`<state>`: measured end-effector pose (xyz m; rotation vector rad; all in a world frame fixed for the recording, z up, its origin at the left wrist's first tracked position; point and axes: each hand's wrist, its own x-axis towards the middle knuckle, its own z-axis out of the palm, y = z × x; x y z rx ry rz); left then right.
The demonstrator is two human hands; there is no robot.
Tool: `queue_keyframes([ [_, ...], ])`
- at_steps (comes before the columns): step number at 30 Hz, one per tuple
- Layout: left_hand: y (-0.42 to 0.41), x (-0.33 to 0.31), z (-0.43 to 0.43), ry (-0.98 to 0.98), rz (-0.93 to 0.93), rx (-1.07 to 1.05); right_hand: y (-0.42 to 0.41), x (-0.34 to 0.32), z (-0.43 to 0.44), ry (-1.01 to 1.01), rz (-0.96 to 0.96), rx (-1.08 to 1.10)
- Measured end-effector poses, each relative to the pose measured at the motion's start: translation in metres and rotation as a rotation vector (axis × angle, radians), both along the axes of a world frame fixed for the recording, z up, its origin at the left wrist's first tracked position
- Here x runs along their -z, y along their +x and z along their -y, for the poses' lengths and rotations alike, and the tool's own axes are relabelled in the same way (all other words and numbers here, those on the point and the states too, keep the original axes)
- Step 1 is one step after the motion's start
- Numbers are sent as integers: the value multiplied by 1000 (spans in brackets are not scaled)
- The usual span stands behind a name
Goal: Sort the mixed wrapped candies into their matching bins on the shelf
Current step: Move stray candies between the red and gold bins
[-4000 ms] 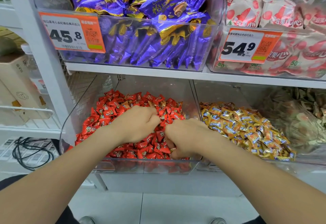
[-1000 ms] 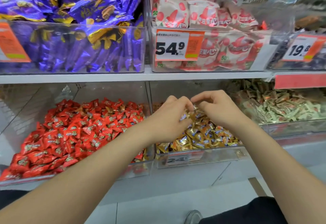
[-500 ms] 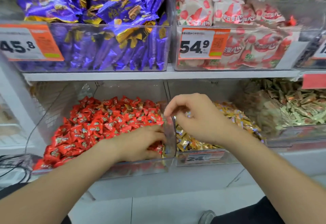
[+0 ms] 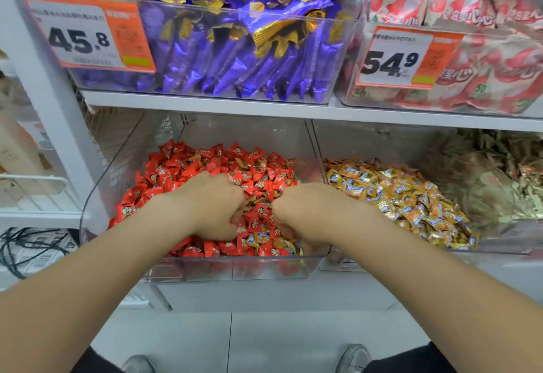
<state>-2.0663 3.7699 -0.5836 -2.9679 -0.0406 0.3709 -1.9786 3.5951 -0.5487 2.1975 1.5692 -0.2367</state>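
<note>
A white shelf (image 4: 205, 106) carries 2 upper bins: purple packets (image 4: 235, 49) tagged 45.8 and red-and-white packets (image 4: 484, 64) tagged 54.9. Below it 3 clear bins stand side by side: the red bin (image 4: 235, 269) heaped with red candies (image 4: 176, 172), then gold candies (image 4: 411, 196), then greenish ones (image 4: 499, 172). Both hands are in the red bin, near its front right. The left hand (image 4: 211, 205) and right hand (image 4: 311, 214) each have the grip curled down into the heap. Whether either holds a sweet, I cannot tell. A few stray gold candies (image 4: 261, 237) lie among the red, between the hands.
</note>
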Motion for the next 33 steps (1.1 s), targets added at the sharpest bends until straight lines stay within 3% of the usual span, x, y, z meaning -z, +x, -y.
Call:
queue_keyframes([
  [2,-3,-5,4,176,-5,-15,0,10,-8,-38,-30,18],
  [4,-3,-1,6,274,127,128,5,18,-15,-48,-98,65],
  [6,-1,9,10,48,217,279,10,21,-17,-41,-154,114],
  [9,2,19,18,-324,99,187,14,26,-17,-2,-165,146],
  [14,6,27,11,-281,23,129,6,28,-17,-15,-78,137],
  [19,14,35,20,-143,-83,99,-5,42,-16,5,-119,154],
  [27,11,42,20,-229,112,-1,-3,44,-26,118,-237,417],
  [33,3,44,13,-287,137,18,-3,60,-29,134,-347,518],
])
